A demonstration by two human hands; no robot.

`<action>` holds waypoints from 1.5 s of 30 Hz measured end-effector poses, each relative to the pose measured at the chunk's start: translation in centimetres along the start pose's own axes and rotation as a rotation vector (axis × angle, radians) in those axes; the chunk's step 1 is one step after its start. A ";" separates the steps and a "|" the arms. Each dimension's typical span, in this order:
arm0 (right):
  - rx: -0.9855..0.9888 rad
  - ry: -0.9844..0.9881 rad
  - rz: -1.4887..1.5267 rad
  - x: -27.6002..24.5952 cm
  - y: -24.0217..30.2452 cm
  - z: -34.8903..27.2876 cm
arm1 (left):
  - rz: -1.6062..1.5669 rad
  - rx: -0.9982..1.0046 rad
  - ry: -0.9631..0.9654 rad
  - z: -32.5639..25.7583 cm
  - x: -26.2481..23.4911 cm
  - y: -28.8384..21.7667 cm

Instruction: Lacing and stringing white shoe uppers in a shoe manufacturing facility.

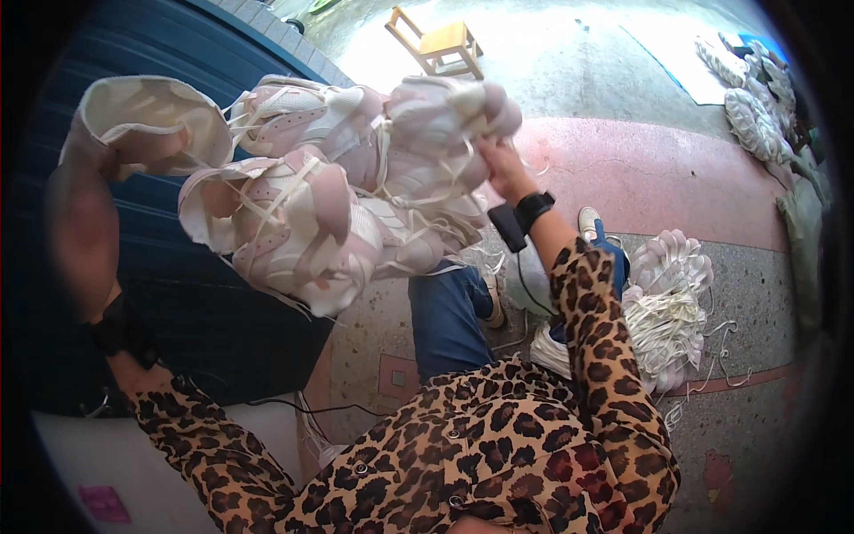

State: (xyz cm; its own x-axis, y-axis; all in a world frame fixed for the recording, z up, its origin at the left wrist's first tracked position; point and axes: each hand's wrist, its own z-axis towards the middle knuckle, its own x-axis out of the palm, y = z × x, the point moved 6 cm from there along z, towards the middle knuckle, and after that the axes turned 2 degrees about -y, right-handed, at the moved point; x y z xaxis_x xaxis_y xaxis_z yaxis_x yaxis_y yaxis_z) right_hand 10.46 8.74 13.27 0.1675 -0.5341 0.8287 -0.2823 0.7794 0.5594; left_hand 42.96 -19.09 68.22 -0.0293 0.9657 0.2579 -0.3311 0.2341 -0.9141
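A bunch of white and pale pink shoe uppers (pixel 294 214), with loose white laces, hangs in the air between my hands. At its right end my right hand (pixel 507 169) is closed on the uppers. My left hand (pixel 84 236), blurred, holds the leftmost shoe upper (pixel 191 129) by its side, with the fingers partly hidden behind it. That upper's wide opening faces up. On the floor to my right lies a heap of similar uppers (pixel 672 262), with a bundle of white laces (pixel 663 325) on top.
A dark blue ribbed panel (pixel 169 53) stands at my left. A wooden chair (pixel 445 40) is farther off. Pale wrapped bundles (pixel 756 120) lie at the far right. A black cable (pixel 320 409) runs near my left side, and loose laces (pixel 721 356) trail on the floor.
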 end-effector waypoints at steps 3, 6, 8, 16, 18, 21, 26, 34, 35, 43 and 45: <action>-0.035 -0.006 -0.293 6.3 6.3 -1.9 | -0.079 0.065 -0.135 -2.0 -8.6 0.8; -0.054 0.061 -0.383 12.4 11.4 -4.1 | -0.082 0.100 -0.214 -2.2 -13.7 2.2; -0.104 0.023 -0.449 14.4 13.9 -4.2 | -0.121 0.066 -0.199 -0.9 -15.9 4.7; -0.199 -0.028 -0.611 22.0 16.2 -6.5 | -0.060 -0.186 -0.430 1.4 -24.8 18.3; -0.215 -0.043 -0.686 23.3 16.2 -5.7 | 0.013 -0.296 -0.394 2.4 -24.4 21.5; -0.207 -0.080 -0.754 22.6 15.3 -5.3 | 0.262 -0.474 -0.364 0.9 -23.8 27.2; -0.159 -0.099 -0.746 24.0 13.8 -6.1 | 1.166 -0.205 0.006 1.5 -17.1 32.2; -0.115 -0.074 -0.872 23.4 8.4 -5.9 | 0.962 0.001 0.220 5.2 4.4 35.0; -0.123 -0.065 -0.943 23.4 8.4 -5.5 | 1.010 0.044 0.221 5.0 4.4 36.0; 0.011 0.057 -0.810 23.6 7.8 -5.0 | 1.074 0.113 -0.154 5.2 0.7 38.2; -0.211 0.068 -0.950 22.3 9.8 -5.8 | 1.077 0.133 -0.200 6.0 -1.1 37.1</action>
State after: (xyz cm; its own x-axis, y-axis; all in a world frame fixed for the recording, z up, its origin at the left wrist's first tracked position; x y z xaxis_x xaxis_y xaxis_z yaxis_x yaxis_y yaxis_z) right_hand 16.92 6.38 37.35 0.2946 -0.9553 0.0266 0.1722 0.0805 0.9818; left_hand 25.08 -12.11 35.93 -0.5117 0.6184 -0.5964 -0.1392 -0.7447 -0.6527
